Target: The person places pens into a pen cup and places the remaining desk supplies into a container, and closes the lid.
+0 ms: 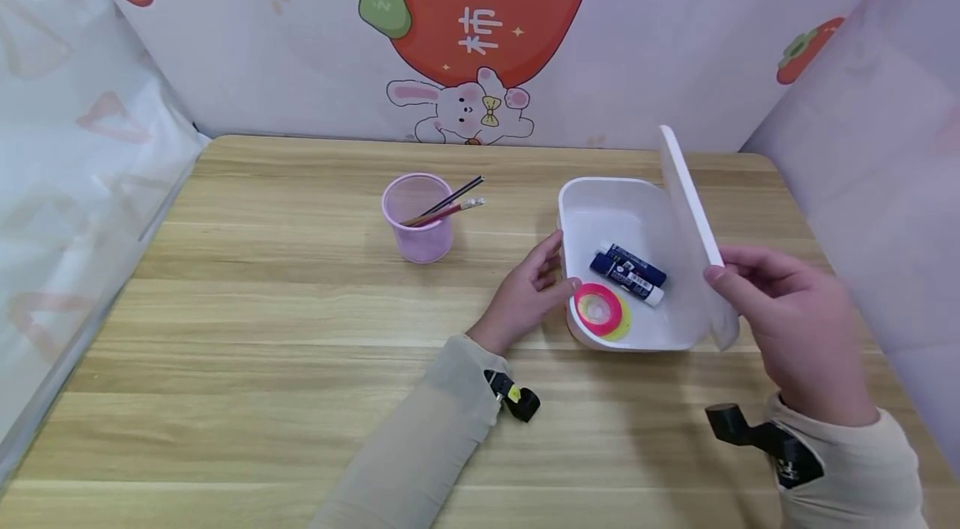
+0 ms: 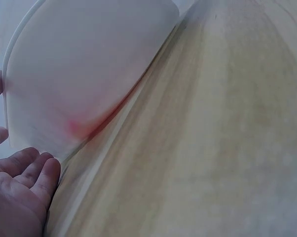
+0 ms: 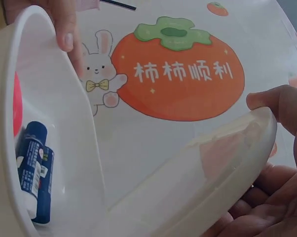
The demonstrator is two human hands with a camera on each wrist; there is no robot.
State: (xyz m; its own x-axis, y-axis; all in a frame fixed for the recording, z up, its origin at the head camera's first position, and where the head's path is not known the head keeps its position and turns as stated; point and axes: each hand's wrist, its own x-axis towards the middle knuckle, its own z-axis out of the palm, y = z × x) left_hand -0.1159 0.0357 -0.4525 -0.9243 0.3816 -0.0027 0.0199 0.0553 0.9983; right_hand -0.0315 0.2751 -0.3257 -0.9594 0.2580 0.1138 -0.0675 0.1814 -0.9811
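Observation:
A white plastic box (image 1: 637, 200) stands on the table, and two dark blue glue sticks (image 1: 628, 271) lie inside it. Beside them are a pink ring (image 1: 600, 308) and a yellow ring (image 1: 621, 325), which look like tape rolls; the pink one partly covers the yellow. My left hand (image 1: 525, 296) holds the box's left side, thumb at the rim and fingers along the outer wall (image 2: 84, 74). At the box's right side, a white lid (image 1: 693, 212) stands tilted on edge. My right hand (image 1: 806, 321) grips its near right edge, thumb on one face.
A purple cup (image 1: 422, 246) with several thin brushes or pencils (image 1: 450, 208) leaning in it stands left of the box. A printed cloth (image 1: 262, 71) rises behind the wooden table (image 1: 247, 329), and pale cloth hangs at both sides.

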